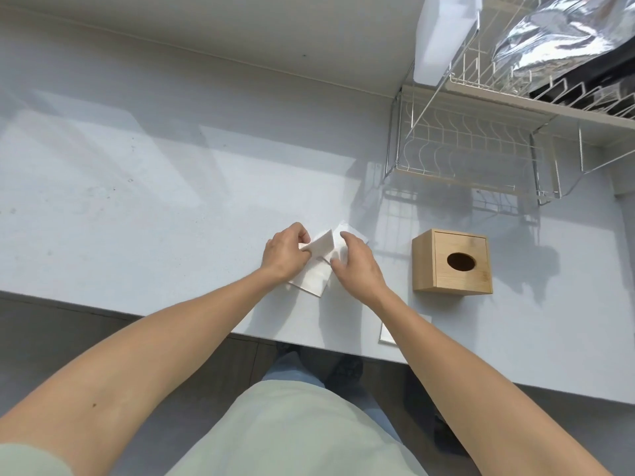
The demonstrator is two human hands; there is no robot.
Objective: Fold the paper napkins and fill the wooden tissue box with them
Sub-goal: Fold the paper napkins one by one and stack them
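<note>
A white paper napkin (314, 274) lies on the white counter (171, 207) between both hands. My left hand (285, 254) pinches a lifted flap of it and holds it over the middle. My right hand (357, 266) rests with spread fingers on the napkin's right part, pressing it flat. The wooden tissue box (453, 262) stands to the right of my right hand, upright, its oval opening facing up and dark inside. A second flat white napkin (386, 333) lies near the counter's front edge, partly hidden under my right forearm.
A wire dish rack (474, 146) stands at the back right behind the box, with a silver foil bag (563, 32) on its upper tier. The counter's front edge (206, 324) runs just below the napkin. My legs and the dark floor show below.
</note>
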